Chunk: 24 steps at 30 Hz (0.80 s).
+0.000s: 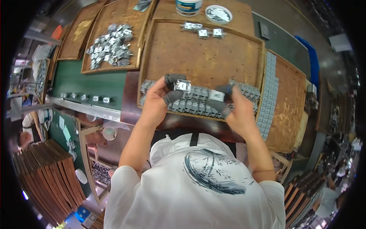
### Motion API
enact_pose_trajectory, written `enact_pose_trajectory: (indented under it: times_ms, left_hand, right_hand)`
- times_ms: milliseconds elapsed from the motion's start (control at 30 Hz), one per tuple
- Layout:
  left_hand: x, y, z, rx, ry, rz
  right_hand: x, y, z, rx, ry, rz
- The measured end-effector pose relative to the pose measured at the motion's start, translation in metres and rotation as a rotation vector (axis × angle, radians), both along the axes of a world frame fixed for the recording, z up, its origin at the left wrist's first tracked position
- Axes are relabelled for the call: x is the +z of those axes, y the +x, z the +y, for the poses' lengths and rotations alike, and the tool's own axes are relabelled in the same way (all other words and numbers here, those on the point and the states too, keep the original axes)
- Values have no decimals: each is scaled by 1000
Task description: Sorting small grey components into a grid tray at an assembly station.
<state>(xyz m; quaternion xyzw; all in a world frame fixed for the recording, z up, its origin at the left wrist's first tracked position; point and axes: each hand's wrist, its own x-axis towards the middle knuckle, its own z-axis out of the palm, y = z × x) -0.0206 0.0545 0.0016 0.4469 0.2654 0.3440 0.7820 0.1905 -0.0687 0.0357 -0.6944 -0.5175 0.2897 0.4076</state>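
- Head view: left hand pinches one metal part; right hand grips a second part.
- Likely hazard: loosened fingertips could drop either onto the packed rows beneath.

Silver-white gleams off the metal piece, framed by charcoal finger covers, and there's a greyish-white block opposite! Duller grey runs through the rows of parts, set against the warm brown of the wooden tray, flecked with dark specks. Deep green spreads across the bench; bright blue flashes from the container; teal bands the white tub. And the white shirt: a blue-grey brushstroke ring, with fine leafy sprigs inside!
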Motion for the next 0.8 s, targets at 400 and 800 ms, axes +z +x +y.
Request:
enact_pose_trajectory:
  times_ms: [400,800]
  left_hand:
    - [-6,53,-44,-101,321,181]
    - [-16,68,-42,-71,871,362]
  right_hand:
    - [-14,8,-9,72,222,-480]
    - [-16,7,-14,-27,-49,-102]
